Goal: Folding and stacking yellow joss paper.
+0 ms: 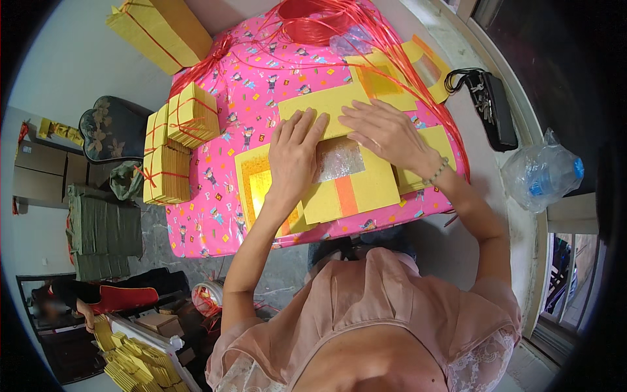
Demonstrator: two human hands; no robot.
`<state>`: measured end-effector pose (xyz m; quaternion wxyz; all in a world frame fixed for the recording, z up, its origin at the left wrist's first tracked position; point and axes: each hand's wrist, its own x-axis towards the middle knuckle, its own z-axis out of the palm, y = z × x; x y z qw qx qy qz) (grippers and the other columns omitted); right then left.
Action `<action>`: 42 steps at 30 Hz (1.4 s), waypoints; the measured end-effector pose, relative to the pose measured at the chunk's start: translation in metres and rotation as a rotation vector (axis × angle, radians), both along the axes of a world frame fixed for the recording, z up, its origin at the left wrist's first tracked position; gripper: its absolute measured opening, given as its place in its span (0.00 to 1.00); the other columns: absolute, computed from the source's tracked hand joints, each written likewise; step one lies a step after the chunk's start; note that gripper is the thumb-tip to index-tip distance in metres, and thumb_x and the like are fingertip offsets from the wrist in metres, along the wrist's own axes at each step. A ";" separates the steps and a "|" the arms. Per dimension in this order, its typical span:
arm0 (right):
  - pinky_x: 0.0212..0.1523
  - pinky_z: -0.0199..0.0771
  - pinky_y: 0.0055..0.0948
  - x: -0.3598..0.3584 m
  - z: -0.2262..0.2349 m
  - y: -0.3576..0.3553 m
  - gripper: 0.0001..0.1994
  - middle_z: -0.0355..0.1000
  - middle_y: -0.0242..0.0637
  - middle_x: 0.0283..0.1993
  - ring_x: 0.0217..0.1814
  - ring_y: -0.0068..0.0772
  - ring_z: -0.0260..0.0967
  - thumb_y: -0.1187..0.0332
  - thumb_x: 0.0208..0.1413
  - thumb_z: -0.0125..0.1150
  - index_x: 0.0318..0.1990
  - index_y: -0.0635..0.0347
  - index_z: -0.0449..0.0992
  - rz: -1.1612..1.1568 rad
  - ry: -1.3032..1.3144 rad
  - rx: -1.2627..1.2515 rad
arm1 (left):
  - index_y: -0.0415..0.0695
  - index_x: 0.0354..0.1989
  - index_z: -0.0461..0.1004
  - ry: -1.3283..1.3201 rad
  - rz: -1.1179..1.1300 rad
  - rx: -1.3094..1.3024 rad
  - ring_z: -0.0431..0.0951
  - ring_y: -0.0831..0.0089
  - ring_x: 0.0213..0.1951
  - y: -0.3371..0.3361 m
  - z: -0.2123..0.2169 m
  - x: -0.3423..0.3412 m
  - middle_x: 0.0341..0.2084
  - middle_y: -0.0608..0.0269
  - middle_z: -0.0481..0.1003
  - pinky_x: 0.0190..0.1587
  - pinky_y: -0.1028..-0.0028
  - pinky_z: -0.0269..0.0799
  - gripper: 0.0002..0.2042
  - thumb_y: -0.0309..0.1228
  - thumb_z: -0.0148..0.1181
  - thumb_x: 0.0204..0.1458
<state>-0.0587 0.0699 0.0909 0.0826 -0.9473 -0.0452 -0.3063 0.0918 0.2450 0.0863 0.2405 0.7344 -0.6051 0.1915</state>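
Yellow paper sheets [372, 193] lie in a stack at the near side of the table, one with a shiny silver patch [338, 163] and an orange strip [344, 196]. My left hand [295, 153] rests flat on the paper, fingers stretched toward the sheet's far part, left of the silver patch. To the right of that patch, my right hand [390, 134] lies with its fingers extended over the folded far part [313, 101] of the yellow paper. Neither hand grips anything. Under my left wrist shows a sheet with a gold patch [258, 185].
Tied yellow bundles [166, 173] stand at the table's left. Red plastic strands [418, 85] trail from a coil [307, 23] down the right side. A black pouch [494, 111] and plastic bottle [545, 173] sit on the right ledge. A person's hand [86, 313] works at lower left.
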 end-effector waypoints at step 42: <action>0.58 0.65 0.25 -0.169 -0.081 -0.061 0.19 0.70 0.43 0.57 0.57 0.25 0.67 0.78 0.63 0.43 0.61 0.70 0.61 -0.245 -0.113 1.435 | 0.31 0.67 0.51 0.481 -0.397 0.300 0.52 0.40 0.67 -0.018 -0.092 -0.205 0.67 0.36 0.49 0.66 0.54 0.54 0.38 0.25 0.63 0.47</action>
